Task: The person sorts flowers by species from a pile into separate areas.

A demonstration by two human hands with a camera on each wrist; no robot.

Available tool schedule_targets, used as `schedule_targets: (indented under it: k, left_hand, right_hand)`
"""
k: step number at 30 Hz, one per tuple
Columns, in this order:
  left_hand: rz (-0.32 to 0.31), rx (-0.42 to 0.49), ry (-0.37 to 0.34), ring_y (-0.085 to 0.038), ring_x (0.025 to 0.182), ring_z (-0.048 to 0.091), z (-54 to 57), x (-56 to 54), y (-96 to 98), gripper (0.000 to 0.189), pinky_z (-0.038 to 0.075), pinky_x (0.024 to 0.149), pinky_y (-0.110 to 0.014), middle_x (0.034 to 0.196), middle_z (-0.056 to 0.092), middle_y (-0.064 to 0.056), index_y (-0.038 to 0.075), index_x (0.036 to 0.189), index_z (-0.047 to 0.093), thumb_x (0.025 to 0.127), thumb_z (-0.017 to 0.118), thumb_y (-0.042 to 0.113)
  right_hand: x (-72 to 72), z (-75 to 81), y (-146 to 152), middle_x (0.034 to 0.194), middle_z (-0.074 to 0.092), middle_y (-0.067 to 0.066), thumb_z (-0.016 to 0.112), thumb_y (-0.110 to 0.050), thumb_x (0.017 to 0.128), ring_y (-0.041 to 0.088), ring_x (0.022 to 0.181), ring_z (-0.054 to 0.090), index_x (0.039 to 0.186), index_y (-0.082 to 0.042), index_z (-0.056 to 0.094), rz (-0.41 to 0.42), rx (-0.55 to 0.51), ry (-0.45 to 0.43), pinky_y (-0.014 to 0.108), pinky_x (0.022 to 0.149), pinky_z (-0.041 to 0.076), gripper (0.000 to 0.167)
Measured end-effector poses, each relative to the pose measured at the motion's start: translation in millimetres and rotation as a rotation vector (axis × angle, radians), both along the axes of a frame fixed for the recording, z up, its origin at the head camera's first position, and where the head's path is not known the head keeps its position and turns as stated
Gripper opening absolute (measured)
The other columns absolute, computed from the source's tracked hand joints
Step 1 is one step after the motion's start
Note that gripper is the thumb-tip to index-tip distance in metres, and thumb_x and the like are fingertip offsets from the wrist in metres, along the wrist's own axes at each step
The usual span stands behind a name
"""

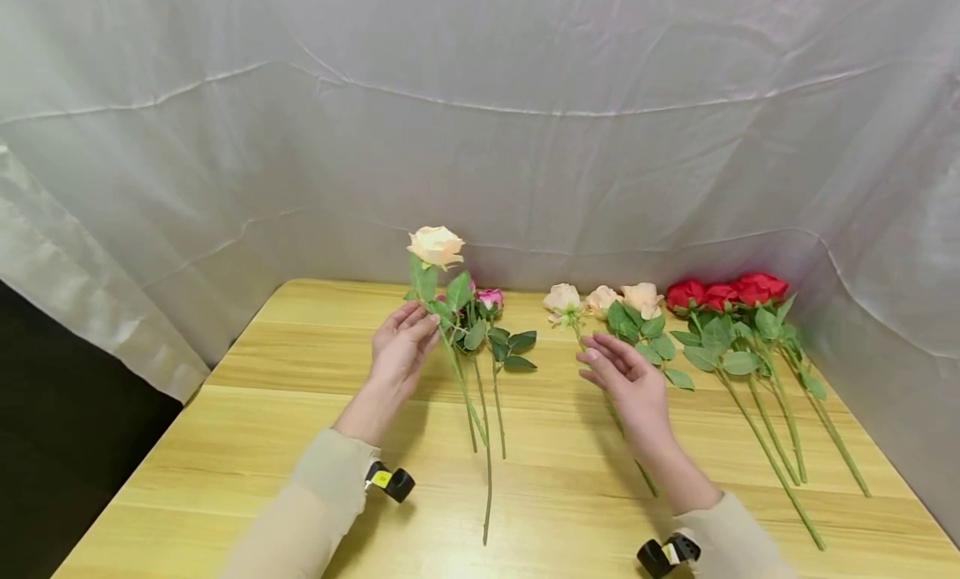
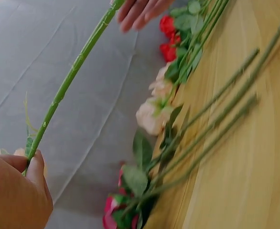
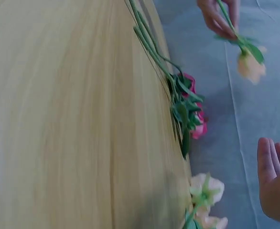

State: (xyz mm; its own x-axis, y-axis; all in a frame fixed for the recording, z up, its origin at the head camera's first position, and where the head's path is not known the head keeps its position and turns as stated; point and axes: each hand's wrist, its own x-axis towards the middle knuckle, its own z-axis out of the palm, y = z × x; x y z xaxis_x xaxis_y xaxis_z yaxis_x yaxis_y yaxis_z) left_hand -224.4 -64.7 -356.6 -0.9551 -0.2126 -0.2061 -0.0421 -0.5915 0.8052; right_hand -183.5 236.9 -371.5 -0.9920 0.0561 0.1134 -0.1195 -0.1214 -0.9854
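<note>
My left hand (image 1: 400, 351) pinches the green stem of a cream-peach artificial rose (image 1: 437, 246) between thumb and fingers, just under its leaves. The bloom is upright, and the stem slants down toward the front of the table. My right hand (image 1: 628, 387) holds nothing; in the right wrist view its fingers (image 3: 269, 157) are straight and together. In the head view it overlaps the stem of a pale pink rose (image 1: 562, 300). Behind the held stem lie magenta roses (image 1: 491, 298), their blooms partly hidden by leaves.
Two more peach roses (image 1: 642, 299) lie beside the pale pink one at the table's back. Several red roses (image 1: 759, 288) with long stems lie at the right. The wooden table (image 1: 270, 446) meets a grey fabric curtain (image 1: 480, 162) along its back edge.
</note>
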Motion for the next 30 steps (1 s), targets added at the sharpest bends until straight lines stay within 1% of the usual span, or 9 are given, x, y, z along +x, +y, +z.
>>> schedule_targets:
  k: [3,8,15,18,22,25,28,30]
  left_hand:
    - [-0.019,0.012,0.000,-0.011,0.088,0.067,0.4,-0.9,15.4,0.057,0.060,0.087,-0.021,0.128,0.056,-0.011,-0.003,0.146,0.040,0.094,0.059,-0.017]
    - [-0.049,0.024,0.004,-0.012,0.088,0.066,-0.6,-1.8,38.1,0.054,0.061,0.081,-0.020,0.126,0.057,-0.011,-0.003,0.141,0.044,0.093,0.060,-0.019]
    - [-0.092,-0.008,0.015,-0.015,0.090,0.066,-3.8,-1.9,62.9,0.053,0.062,0.079,-0.021,0.130,0.056,-0.016,-0.006,0.141,0.045,0.092,0.061,-0.019]
    - [-0.112,-0.035,0.005,-0.015,0.091,0.065,-6.1,-1.3,71.1,0.053,0.062,0.081,-0.022,0.132,0.056,-0.018,-0.006,0.140,0.046,0.092,0.063,-0.018]
    - [-0.145,-0.081,-0.001,-0.018,0.096,0.066,-9.7,-0.4,81.8,0.052,0.062,0.087,-0.026,0.134,0.057,-0.019,-0.005,0.140,0.048,0.092,0.065,-0.017]
    - [-0.168,-0.102,-0.005,-0.020,0.100,0.067,-12.4,-0.4,89.1,0.052,0.062,0.091,-0.030,0.134,0.058,-0.019,-0.005,0.140,0.049,0.091,0.066,-0.016]
    - [-0.189,-0.126,-0.009,-0.022,0.104,0.067,-14.9,-1.0,95.0,0.052,0.061,0.094,-0.032,0.134,0.058,-0.019,-0.004,0.140,0.049,0.092,0.067,-0.015]
    - [-0.195,-0.144,-0.007,-0.023,0.105,0.066,-16.3,-1.8,98.5,0.052,0.061,0.095,-0.034,0.135,0.058,-0.020,-0.004,0.139,0.049,0.092,0.067,-0.014]
  right_hand:
    - [-1.3,-2.4,-7,0.135,0.068,0.014,0.069,-0.016,0.102,0.014,0.107,0.072,0.143,0.004,0.055,0.040,0.034,-0.008,0.032,0.094,0.061,0.047]
    - [-1.2,-5.1,-20,0.139,0.063,0.022,0.069,-0.012,0.102,0.014,0.106,0.072,0.144,0.004,0.054,0.108,0.053,-0.029,0.035,0.093,0.062,0.047]
    - [-0.2,-7.1,-32,0.138,0.063,0.026,0.071,-0.012,0.100,0.020,0.104,0.073,0.140,0.006,0.057,0.192,0.112,-0.064,0.036,0.090,0.063,0.046]
    - [1.4,-8.1,-35,0.137,0.062,0.029,0.071,-0.012,0.100,0.023,0.104,0.073,0.140,0.008,0.057,0.226,0.123,-0.082,0.039,0.090,0.063,0.046]
    - [3.3,-9.2,-37,0.133,0.063,0.031,0.070,-0.009,0.101,0.025,0.101,0.074,0.139,0.010,0.058,0.249,0.134,-0.113,0.043,0.090,0.063,0.044]
    - [4.7,-9.8,-37,0.128,0.068,0.027,0.070,-0.011,0.100,0.022,0.095,0.075,0.136,0.009,0.060,0.248,0.161,-0.136,0.041,0.086,0.065,0.042]
    - [5.9,-10.1,-35,0.124,0.071,0.023,0.071,-0.012,0.100,0.018,0.090,0.074,0.134,0.009,0.062,0.251,0.184,-0.154,0.037,0.080,0.066,0.041]
    - [6.1,-10.8,-34,0.123,0.070,0.024,0.071,-0.011,0.100,0.017,0.087,0.073,0.134,0.010,0.062,0.251,0.185,-0.164,0.035,0.077,0.066,0.040]
